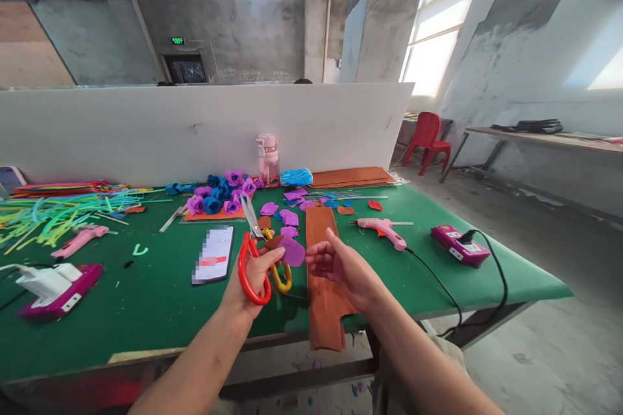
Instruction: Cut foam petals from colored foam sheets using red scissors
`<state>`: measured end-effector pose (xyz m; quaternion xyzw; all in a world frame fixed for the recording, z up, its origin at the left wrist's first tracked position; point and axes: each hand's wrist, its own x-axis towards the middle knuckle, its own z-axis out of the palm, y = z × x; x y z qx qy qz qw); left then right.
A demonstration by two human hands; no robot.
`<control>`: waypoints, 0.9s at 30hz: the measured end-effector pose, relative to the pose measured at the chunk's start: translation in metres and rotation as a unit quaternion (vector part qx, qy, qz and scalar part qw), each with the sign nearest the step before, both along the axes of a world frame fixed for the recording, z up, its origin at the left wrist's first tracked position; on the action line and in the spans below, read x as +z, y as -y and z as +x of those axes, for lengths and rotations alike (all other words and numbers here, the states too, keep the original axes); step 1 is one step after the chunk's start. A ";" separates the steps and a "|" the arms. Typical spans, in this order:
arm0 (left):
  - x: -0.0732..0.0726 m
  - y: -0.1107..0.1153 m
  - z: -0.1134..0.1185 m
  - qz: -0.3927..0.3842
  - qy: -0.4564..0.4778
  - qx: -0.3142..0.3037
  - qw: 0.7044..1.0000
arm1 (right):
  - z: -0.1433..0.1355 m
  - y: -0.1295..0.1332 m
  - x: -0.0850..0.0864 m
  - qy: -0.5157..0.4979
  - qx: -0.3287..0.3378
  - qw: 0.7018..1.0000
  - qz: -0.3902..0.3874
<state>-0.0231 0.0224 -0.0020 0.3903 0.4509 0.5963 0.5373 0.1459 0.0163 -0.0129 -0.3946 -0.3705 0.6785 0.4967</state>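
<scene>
Okay, left hand (255, 268): fingers (274, 257) pinch purple petal (294, 251) near its edge, likely leaving most of it exposed; red-handled scissors (242, 272) hooked there too, probably for quick access. Right hand (351, 273): fingers loosely curled, grasping nothing, beside petal, above brown sheet (322, 311) on counter (160, 311).

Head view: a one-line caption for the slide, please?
Left hand with scissors and a purple piece, right hand open, above a green table.
</scene>
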 end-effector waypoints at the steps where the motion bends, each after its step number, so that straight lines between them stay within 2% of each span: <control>1: -0.001 -0.001 0.000 -0.010 0.016 0.004 1.000 | 0.000 -0.001 -0.001 -0.020 -0.006 1.000 -0.014; 5: 0.000 0.001 0.006 -0.020 0.055 -0.006 0.998 | -0.010 0.001 -0.005 -0.040 -0.008 0.999 -0.006; 8: 0.001 0.008 0.014 0.006 0.048 -0.025 0.999 | -0.021 0.005 -0.006 -0.021 -0.019 0.999 0.019; 15: -0.004 0.012 0.025 0.073 -0.018 -0.046 0.996 | -0.025 0.003 -0.012 -0.069 -0.051 0.996 0.011; 18: -0.002 0.008 0.016 0.083 -0.117 -0.071 0.987 | -0.016 -0.001 -0.010 -0.079 -0.080 0.994 0.016; 20: 0.002 0.008 0.006 0.099 -0.252 -0.116 0.956 | -0.007 -0.004 -0.007 -0.092 -0.111 0.989 0.037; 23: 0.005 0.013 -0.009 0.145 -0.480 -0.159 0.850 | 0.009 -0.009 -0.002 -0.116 -0.157 0.979 0.060; 25: 0.005 0.017 -0.016 0.168 -0.556 -0.168 0.797 | 0.017 -0.011 0.001 -0.134 -0.180 0.973 0.060; 27: 0.004 0.022 -0.018 0.182 -0.582 -0.181 0.771 | 0.021 -0.012 0.002 -0.152 -0.189 0.969 0.053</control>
